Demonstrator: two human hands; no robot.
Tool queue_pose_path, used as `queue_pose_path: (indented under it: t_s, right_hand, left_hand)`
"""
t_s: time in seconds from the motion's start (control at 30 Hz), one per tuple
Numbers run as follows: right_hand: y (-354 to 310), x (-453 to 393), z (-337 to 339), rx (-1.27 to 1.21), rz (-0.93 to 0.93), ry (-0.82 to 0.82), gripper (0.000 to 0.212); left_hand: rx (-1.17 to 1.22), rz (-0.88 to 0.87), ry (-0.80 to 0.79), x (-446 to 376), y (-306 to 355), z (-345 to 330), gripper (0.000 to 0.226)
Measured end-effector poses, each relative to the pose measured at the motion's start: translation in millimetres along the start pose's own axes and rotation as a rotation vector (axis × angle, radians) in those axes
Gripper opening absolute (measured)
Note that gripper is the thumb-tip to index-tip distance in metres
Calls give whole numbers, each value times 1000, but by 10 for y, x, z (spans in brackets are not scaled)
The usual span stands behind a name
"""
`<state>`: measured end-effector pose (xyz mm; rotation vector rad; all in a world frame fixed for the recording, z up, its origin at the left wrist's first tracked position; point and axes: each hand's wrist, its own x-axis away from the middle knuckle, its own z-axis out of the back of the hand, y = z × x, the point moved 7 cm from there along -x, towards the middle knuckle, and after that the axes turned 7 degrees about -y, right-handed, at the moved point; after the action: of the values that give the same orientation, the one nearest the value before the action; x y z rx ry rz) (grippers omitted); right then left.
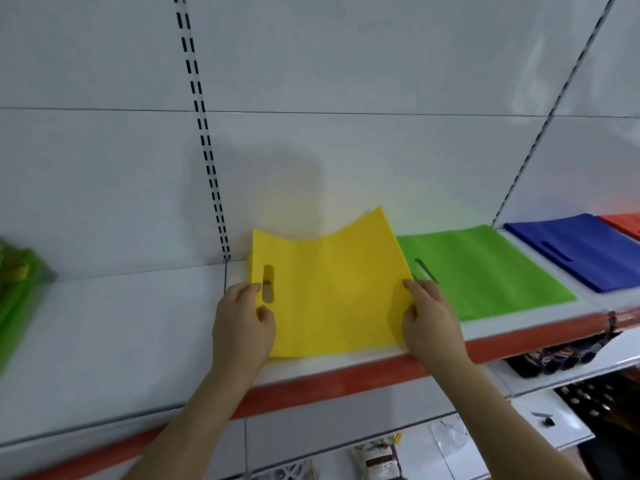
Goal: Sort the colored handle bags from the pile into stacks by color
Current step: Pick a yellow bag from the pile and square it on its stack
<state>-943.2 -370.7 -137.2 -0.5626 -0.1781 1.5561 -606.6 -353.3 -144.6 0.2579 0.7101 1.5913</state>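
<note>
yellow bag: yellow bag [332, 289] lies mid-frame on the shelf [121, 323], handle slot at its left side, far edge lifted and wavy against the back wall [311, 150].
left grip: left hand [242, 323] pinches the bag's left edge beside the slot, thumb on top.
right grip: right hand [429, 320] pinches the bag's right edge, fingers curled on the fabric.
other stacks: green bag [491, 271] just right of the yellow one, edges touching or overlapping, can't tell which; blue bag [581, 251] further right; red bag [623, 221] at the right frame edge, mostly cut off.
pile: green-and-yellow heap [17, 289] at the left frame edge, blurred, well apart from the stacks.
risk 1: the raised far edge may fold under itself if the bag is pressed flat without being pulled toward the near edge, leaving a crease on top of the stack.
risk 2: the right hand sits on the yellow/green border; a sideways tug could drag or ruck the green bag.
risk 3: the yellow bag's near edge is close to the shelf front; too much pull and the thin fabric slides over the red trim [346, 382].
risk 4: an uneven tug would leave the bag skewed on anything beneath it; whether more yellow bags lie under it can't be told.
surface: white, smooth shop shelf, likely slippery for fabric.
room: store shelving, slotted upright [201, 133] on white back panels, lower shelves at lower right with dark packaged goods [561, 358].
</note>
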Motion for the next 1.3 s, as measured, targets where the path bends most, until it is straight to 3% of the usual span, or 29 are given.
queue_pose_path:
  t_s: [0.2, 0.4, 0.6, 0.77, 1.0, 1.3]
  right_hand:
    - [128, -203, -211, 155, 177, -77, 46]
    - [108, -276, -262, 325, 206, -206, 56]
    - [113, -280, -322, 391, 184, -262, 75]
    - [83, -277, -313, 415, 160, -285, 80]
    - [75, -263, -281, 411, 158, -283, 84]
    - [-255, -130, -288, 295, 372, -157, 81]
  left_hand:
    - [-255, 169, -44, 24, -15, -174, 45]
    - [-555, 177, -77, 39, 18, -166, 46]
    - [-547, 192, -89, 19, -46, -192, 44]
    - [-532, 193, -71, 90, -11, -177, 59]
    - [-555, 232, -63, 83, 89, -183, 64]
    - [-531, 218, 142, 407, 252, 38, 70]
